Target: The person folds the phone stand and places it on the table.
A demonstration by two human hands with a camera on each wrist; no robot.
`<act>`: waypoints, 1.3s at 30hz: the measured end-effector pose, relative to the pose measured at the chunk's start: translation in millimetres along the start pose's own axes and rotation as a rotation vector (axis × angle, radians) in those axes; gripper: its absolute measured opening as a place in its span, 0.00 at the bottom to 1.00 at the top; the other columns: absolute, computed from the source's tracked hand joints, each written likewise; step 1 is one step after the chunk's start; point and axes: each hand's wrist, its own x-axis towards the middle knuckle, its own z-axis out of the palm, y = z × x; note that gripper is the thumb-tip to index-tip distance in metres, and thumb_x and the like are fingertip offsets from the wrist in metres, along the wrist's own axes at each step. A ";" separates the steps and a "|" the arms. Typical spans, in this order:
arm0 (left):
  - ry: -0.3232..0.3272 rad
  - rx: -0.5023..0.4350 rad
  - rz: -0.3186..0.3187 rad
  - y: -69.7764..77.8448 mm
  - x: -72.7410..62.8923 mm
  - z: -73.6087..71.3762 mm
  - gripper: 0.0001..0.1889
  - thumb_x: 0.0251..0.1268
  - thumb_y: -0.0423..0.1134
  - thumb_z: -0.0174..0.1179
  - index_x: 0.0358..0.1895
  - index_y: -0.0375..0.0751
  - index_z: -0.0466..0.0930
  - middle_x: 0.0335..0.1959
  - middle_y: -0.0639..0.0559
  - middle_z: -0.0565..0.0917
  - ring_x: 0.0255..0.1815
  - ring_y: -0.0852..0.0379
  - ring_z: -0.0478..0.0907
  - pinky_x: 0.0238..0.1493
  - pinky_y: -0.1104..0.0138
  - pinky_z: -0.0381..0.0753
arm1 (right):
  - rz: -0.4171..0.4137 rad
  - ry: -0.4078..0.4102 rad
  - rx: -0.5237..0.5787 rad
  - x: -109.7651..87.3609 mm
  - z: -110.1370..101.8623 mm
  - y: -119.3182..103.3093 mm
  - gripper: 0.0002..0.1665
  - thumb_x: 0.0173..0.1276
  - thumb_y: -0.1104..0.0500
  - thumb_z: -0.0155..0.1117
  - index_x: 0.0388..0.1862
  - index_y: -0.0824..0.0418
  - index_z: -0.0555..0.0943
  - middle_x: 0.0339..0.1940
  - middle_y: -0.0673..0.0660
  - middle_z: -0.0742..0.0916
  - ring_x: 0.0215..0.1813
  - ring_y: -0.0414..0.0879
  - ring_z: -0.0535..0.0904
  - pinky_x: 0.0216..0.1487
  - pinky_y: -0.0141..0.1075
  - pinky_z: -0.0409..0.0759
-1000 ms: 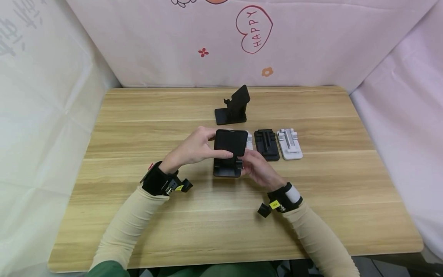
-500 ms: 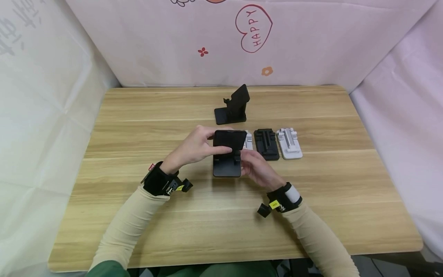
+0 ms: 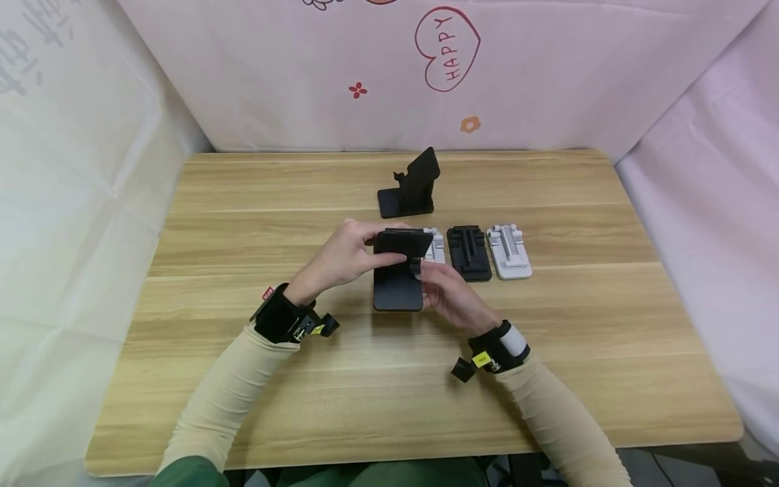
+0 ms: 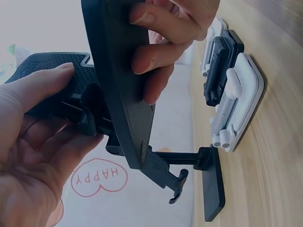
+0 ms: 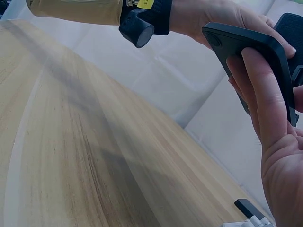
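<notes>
Above the middle of the table, both hands hold a black folding phone stand (image 3: 397, 291), its upper plate tilted away from its base. My left hand (image 3: 341, 260) pinches that upper plate, thumb on its textured face (image 4: 78, 85) in the left wrist view. The right hand (image 3: 452, 294) grips the base from the right side; its fingers lie flat along the underside (image 5: 229, 40) in the right wrist view. Behind the hands, another black phone stand (image 3: 420, 182) stands unfolded on the table. A white folded stand (image 3: 435, 247) is partly hidden by the held one.
To the right of the hands lie a folded black stand (image 3: 468, 253) and a folded white stand (image 3: 510, 252), side by side. The wooden table (image 3: 274, 406) reaches back to a pale printed cloth (image 3: 292, 88), with more cloth at both sides.
The held stand's upper plate has tilted further back, so it looks narrower and more of the base shows. The left thumb has risen slightly with it; the right hand has barely moved.
</notes>
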 end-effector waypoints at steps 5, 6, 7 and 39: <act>0.032 0.043 0.036 -1.1 0.6 1.4 0.19 0.61 0.29 0.73 0.57 0.35 0.86 0.49 0.44 0.90 0.43 0.57 0.87 0.44 0.65 0.87 | 0.019 0.024 -0.029 0.7 0.6 -0.4 0.22 0.81 0.62 0.48 0.71 0.65 0.68 0.48 0.55 0.88 0.36 0.40 0.89 0.38 0.27 0.87; 0.036 0.049 0.041 -1.0 0.6 1.6 0.19 0.61 0.29 0.73 0.56 0.35 0.86 0.49 0.44 0.90 0.42 0.57 0.86 0.43 0.65 0.86 | 0.020 0.029 -0.032 0.6 0.9 -0.4 0.23 0.81 0.62 0.49 0.71 0.65 0.68 0.49 0.55 0.88 0.36 0.39 0.88 0.37 0.27 0.86; 0.039 0.054 0.044 -1.0 0.6 1.8 0.19 0.61 0.29 0.73 0.56 0.35 0.86 0.49 0.44 0.90 0.41 0.58 0.86 0.42 0.66 0.86 | 0.022 0.035 -0.033 0.5 1.0 -0.4 0.23 0.81 0.62 0.49 0.71 0.65 0.68 0.48 0.55 0.88 0.35 0.39 0.88 0.37 0.26 0.86; 0.124 0.094 0.022 -2.9 -2.7 8.3 0.17 0.64 0.29 0.71 0.55 0.35 0.87 0.51 0.45 0.90 0.48 0.55 0.88 0.48 0.61 0.88 | 0.011 0.058 -0.021 1.5 5.2 -0.6 0.21 0.82 0.62 0.48 0.70 0.64 0.68 0.50 0.55 0.88 0.36 0.39 0.88 0.37 0.27 0.87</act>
